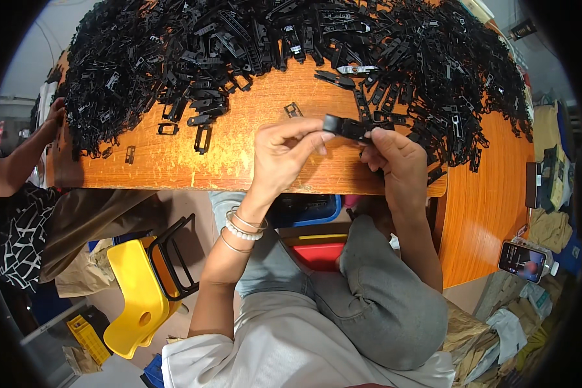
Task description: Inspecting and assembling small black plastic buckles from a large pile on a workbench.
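Between my two hands, just above the front edge of the wooden table (229,155), is a black plastic part (348,127), long and narrow. My left hand (283,152) pinches its left end between thumb and fingers. At its other end, the fingertips of my right hand (398,155) are closed on it. Loose black frame-shaped pieces lie nearby: one small frame (293,110) beyond my left hand, and a longer frame (202,139) to the left. A great heap of similar black plastic parts (239,39) covers the far side.
At the left edge, another person's arm (26,152) reaches to the heap. A yellow chair (130,284) stands at lower left. Under the table are a blue bin (333,210) and a red container (323,257). A phone (522,261) sits by the table's right edge, near crumpled brown paper (549,233).
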{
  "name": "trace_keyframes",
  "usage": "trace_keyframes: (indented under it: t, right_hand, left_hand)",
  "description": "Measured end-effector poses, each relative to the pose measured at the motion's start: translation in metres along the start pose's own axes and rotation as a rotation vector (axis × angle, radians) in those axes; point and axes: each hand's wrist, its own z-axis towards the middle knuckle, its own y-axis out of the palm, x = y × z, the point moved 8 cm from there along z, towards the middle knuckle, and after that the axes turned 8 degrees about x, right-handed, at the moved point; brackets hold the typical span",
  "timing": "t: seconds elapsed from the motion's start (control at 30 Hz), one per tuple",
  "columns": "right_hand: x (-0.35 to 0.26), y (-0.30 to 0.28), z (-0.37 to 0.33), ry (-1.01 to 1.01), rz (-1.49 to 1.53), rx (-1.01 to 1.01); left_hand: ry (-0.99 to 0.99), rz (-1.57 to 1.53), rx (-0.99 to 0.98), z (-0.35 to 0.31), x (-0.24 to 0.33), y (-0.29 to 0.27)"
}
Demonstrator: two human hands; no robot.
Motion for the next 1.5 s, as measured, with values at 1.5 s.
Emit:
trace_keyframes:
  t: [1.5]
  right_hand:
    - [-0.022,0.016,-0.014,-0.179,0.055,-0.072]
  left_hand:
    - [-0.329,0.067,-0.207,0.039,0.001,-0.006]
